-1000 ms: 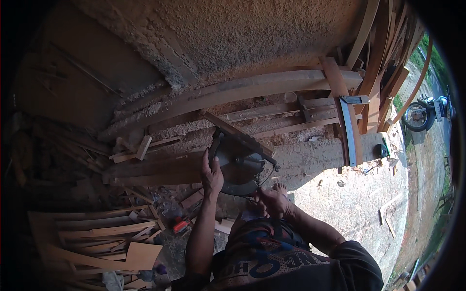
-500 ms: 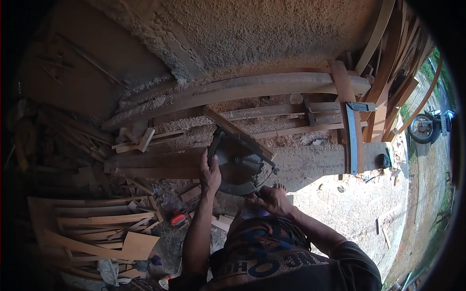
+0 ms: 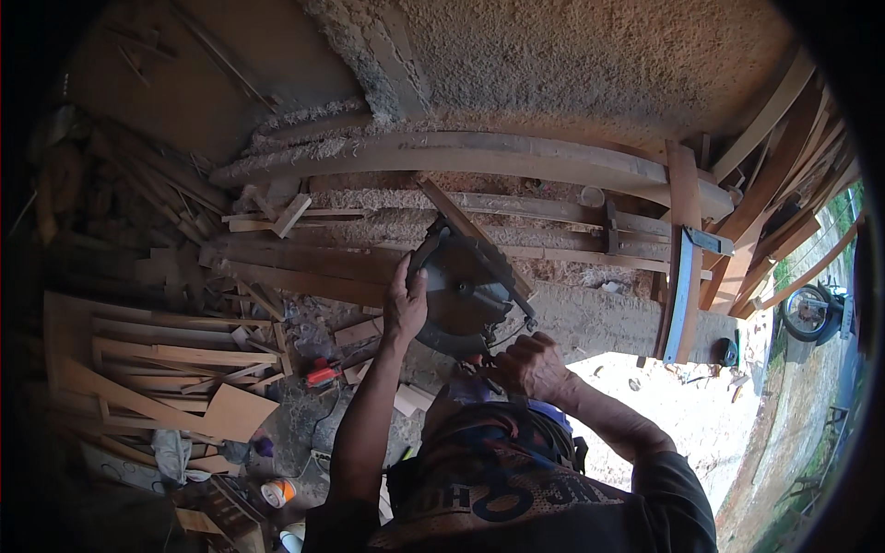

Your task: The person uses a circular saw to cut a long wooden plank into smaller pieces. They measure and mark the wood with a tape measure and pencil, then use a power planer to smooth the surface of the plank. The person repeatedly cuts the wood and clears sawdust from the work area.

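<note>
Left forearm [image 3: 364,415] extended, left grip [image 3: 403,304] fingers-up; right elbow [image 3: 653,441] bent, right grip [image 3: 533,369] curled inward.

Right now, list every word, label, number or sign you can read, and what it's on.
Dark shirt: large printed letters, partly lost in folds; left uncopied.
Motorcycle's pale plate: too small to read.
White-and-orange tub: any print too small to read.
Circular saw: no legible text.

Left hand [image 3: 406,302] grips rim of dark circular saw with round grey metal blade [image 3: 456,300]. Right hand [image 3: 533,369] curls beside saw's lower edge, grip unclear. Pale-bladed metal try square [image 3: 681,286] lies on brown wooden plank [image 3: 682,180]. Small red object [image 3: 321,372] sits left.
</note>
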